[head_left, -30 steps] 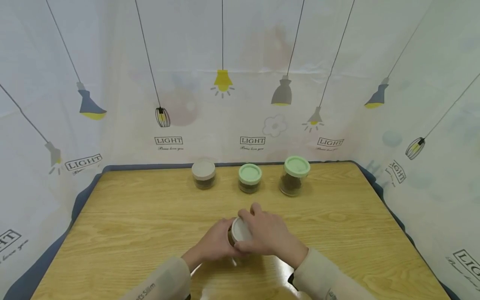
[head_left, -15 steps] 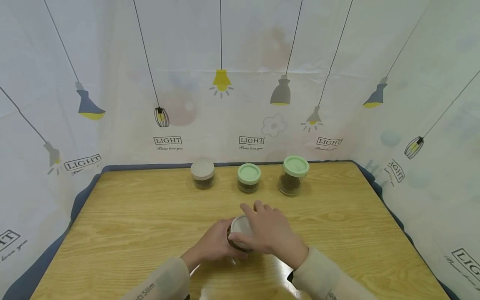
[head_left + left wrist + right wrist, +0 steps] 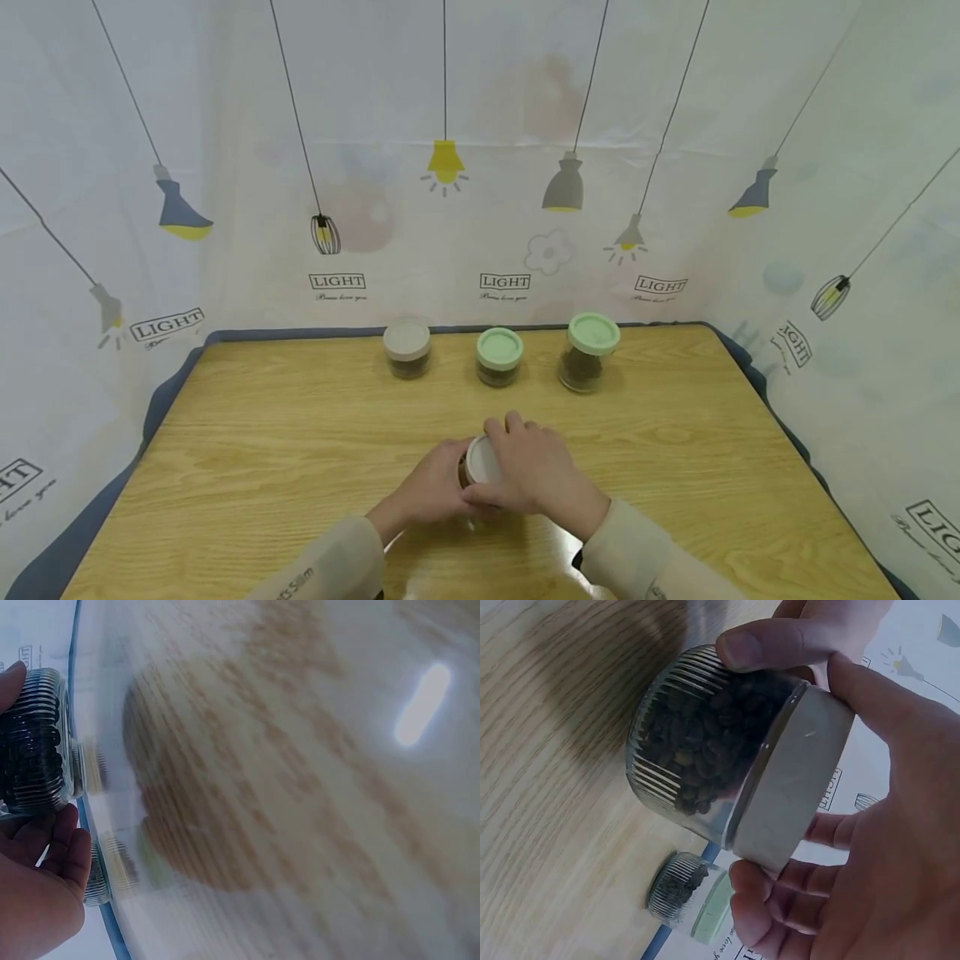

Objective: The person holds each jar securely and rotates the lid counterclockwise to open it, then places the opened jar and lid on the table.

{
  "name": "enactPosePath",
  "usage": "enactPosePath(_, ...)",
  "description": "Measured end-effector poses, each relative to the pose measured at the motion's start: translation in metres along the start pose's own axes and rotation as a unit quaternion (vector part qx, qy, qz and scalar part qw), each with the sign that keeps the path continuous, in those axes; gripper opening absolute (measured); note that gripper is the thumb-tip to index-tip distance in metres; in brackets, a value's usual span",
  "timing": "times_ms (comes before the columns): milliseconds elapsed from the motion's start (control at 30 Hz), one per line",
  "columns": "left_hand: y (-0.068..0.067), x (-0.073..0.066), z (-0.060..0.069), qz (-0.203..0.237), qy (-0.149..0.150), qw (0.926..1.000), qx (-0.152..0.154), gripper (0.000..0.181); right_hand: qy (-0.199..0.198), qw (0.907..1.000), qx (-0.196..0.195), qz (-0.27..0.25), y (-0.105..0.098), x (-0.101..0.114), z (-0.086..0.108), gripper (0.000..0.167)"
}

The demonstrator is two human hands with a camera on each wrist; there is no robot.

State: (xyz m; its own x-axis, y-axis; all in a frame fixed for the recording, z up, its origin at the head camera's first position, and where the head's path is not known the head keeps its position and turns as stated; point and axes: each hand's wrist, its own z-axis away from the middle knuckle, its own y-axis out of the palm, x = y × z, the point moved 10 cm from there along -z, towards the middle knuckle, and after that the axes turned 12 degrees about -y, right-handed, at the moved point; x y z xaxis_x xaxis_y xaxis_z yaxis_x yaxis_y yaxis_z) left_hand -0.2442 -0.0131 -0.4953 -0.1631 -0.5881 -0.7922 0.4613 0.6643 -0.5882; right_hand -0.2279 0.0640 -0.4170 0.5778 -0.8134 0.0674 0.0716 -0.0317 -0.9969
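Note:
My left hand (image 3: 435, 487) grips the body of a ribbed glass jar (image 3: 697, 742) that holds dark coffee beans. The jar is tilted, and its pale grey-white lid (image 3: 482, 462) faces up in the head view. Fingers and thumb of my right hand (image 3: 536, 467) hold that lid round its rim. In the right wrist view the lid (image 3: 799, 780) sits on the jar's mouth, and the left thumb (image 3: 769, 645) lies along the glass. The left wrist view catches only the jar's side (image 3: 34, 742) with the left fingers (image 3: 67, 844) against it; the lid is hidden there.
Along the table's back edge stand a jar with a pale lid (image 3: 407, 346), a short green-lidded jar (image 3: 499, 357) and a taller green-lidded jar (image 3: 589, 350), all with dark contents. A printed cloth (image 3: 450, 233) hangs behind the wooden table (image 3: 300, 433).
The right fingers loosened and spread over the lid half a second ago, with the thumb further left; now they are curled round its rim again. The left hand keeps its hold on the jar.

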Motion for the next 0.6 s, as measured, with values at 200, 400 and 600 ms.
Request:
enactPosePath(200, 0.0017, 0.0012, -0.0002, 0.012, -0.001, 0.9999, 0.011, 0.073, -0.060, 0.9980, 0.004, -0.019, -0.0002, 0.0033, -0.0024, 0.076)
enactPosePath(400, 0.0027, 0.0033, -0.0008, 0.019, -0.008, 0.9996, 0.018, 0.078, -0.102, 0.9924, 0.016, -0.068, -0.0006, 0.0061, -0.0036, 0.076)
enactPosePath(600, 0.0025, 0.0017, -0.0010, 0.032, -0.008, 0.9993, 0.019, 0.081, -0.118, 0.9885, 0.040, -0.085, -0.0006, 0.0068, -0.0037, 0.090)
